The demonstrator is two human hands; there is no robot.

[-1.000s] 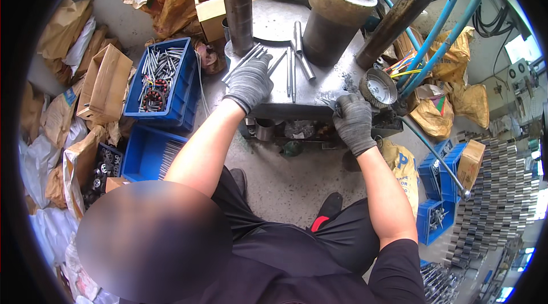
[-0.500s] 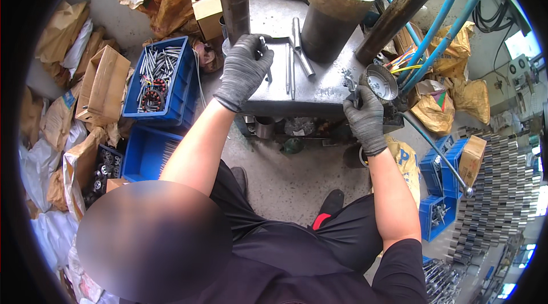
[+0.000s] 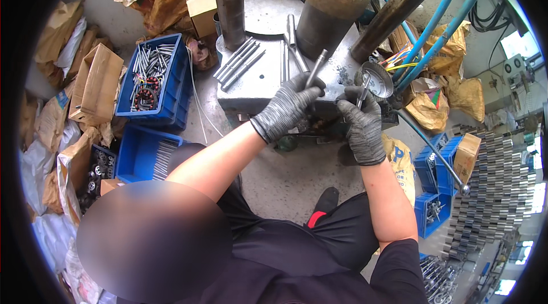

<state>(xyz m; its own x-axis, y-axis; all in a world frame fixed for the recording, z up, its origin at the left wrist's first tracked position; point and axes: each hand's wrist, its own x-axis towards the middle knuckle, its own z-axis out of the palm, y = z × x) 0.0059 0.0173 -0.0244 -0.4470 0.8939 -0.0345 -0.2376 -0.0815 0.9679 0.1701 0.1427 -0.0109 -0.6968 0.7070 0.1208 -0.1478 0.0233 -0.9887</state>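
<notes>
Left hand [image 3: 291, 104], gloved, is closed around a metal rod [image 3: 315, 69] that angles up over the near edge of the steel desk [image 3: 260, 90]. Right hand [image 3: 361, 121], gloved too, pinches a thinner pin [image 3: 363, 88] just right of that rod, beside the round metal dish [image 3: 378, 78]. More loose rods [image 3: 240, 63] lie on the desk's left side.

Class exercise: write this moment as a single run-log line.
left hand: holds metal rod | right hand: at round metal dish | steel block: loose rods on top
</notes>
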